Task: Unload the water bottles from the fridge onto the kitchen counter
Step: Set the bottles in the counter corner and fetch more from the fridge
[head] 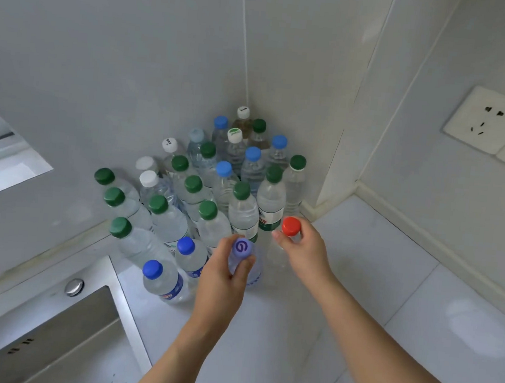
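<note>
walls (134, 59): plain pale grey panels meeting in a corner, takes up most of the view
counter (373, 293): white glossy top running into that corner, it's where all the bottles stand
sink (58, 333): steel one sunk into the counter at lower left, with a round chrome button on its rim
outlet plate (492, 120): cream coloured, up on the right wall
bottle cluster (215, 182): loads of clear water bottles packed upright in the corner, mostly green caps, some blue, a few white
left hand (227, 268): fingers curled round the neck of the purple-cap bottle (246, 267), right under the lid, at the front edge of the cluster
right hand (304, 251): pinching the neck of the red-cap bottle (276, 254), just right of the purple one
bases: both look down on the counter, but can't honestly tell, hands are in the way
caps: purple one has a swirl logo, red one's plain
</note>
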### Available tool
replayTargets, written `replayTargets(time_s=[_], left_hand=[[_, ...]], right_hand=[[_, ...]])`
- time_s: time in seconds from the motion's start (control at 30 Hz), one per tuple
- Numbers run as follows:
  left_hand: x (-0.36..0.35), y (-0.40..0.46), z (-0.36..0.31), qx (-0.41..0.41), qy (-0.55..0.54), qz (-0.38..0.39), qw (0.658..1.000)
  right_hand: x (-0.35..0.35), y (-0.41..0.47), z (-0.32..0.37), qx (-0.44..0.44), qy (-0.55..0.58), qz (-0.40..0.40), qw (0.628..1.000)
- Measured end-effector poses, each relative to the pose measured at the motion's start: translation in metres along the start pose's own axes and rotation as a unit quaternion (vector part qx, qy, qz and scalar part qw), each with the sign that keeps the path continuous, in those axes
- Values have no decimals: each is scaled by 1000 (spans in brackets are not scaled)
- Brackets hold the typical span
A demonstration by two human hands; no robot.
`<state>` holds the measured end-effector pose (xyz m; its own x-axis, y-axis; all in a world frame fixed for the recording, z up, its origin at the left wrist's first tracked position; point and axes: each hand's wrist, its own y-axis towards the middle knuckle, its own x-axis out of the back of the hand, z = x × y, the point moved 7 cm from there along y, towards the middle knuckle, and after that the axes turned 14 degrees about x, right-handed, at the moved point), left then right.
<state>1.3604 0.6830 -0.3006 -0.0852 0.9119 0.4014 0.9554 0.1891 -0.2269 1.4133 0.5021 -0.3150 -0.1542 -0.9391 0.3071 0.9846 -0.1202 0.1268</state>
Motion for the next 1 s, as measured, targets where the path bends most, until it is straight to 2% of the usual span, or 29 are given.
replayTargets(time_s=[0.17, 0.47, 0.73, 1.0], left_hand=[[-9, 10, 3, 3, 5, -15, 1000], [-9, 15, -5, -73, 98, -139, 983], [-13, 18, -8, -46, 132, -152, 978], [-7, 4, -15, -74, 116, -123, 983]], right_hand=[[-12, 19, -10, 8, -3, 3, 1000], [-23, 30, -16, 24, -11, 9, 1000], [-25, 31, -14, 16, -20, 29, 999], [-10, 15, 1, 6, -38, 43, 998]])
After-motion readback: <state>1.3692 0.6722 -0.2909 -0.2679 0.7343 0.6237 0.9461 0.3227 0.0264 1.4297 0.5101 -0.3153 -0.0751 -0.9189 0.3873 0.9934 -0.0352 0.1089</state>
